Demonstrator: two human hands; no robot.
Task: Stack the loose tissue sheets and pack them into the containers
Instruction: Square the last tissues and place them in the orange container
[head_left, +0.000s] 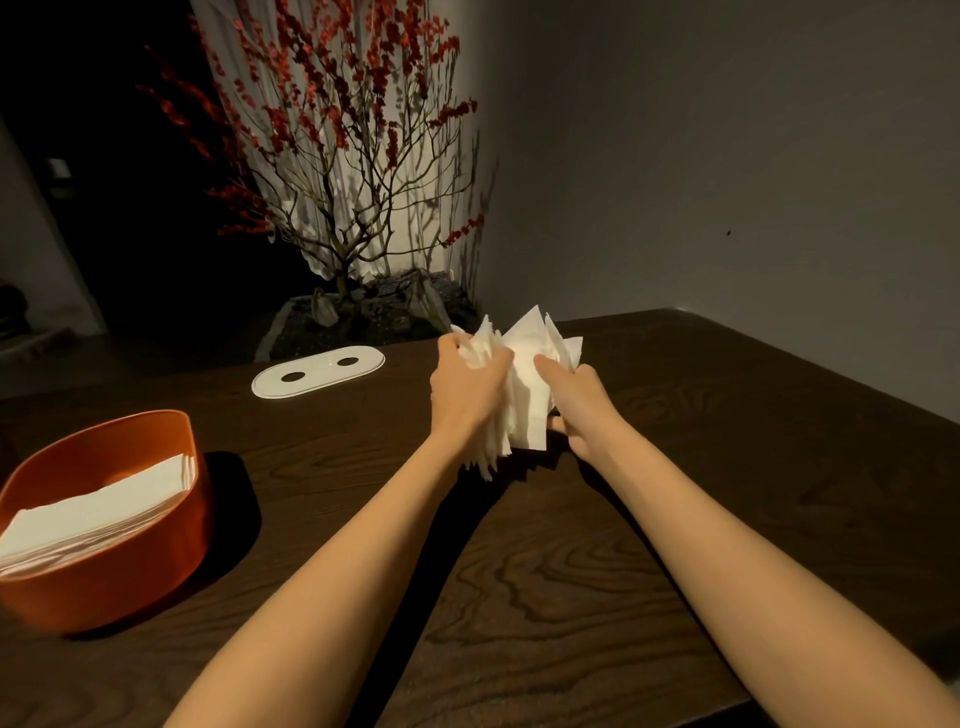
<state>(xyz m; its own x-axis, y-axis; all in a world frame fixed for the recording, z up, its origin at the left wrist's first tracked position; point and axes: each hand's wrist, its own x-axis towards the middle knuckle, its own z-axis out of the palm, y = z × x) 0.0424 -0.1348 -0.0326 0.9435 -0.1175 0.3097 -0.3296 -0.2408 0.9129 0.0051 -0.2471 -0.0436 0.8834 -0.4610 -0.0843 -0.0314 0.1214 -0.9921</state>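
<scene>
A ragged bunch of white tissue sheets (525, 384) stands on edge above the dark wooden table (545, 571), held between both hands. My left hand (465, 387) grips its left side with fingers curled into the sheets. My right hand (574, 402) holds the right side, thumb on the front face and fingers behind. Sheet corners stick out unevenly at the top and bottom. At the left, an orange container (156, 561) holds a flat stack of white tissues (98, 512).
A white oval lid (318, 374) with two dark holes lies on the table behind the container. A planter with red-blossom branches (353, 208) stands beyond the table's far edge. A wall runs along the right side.
</scene>
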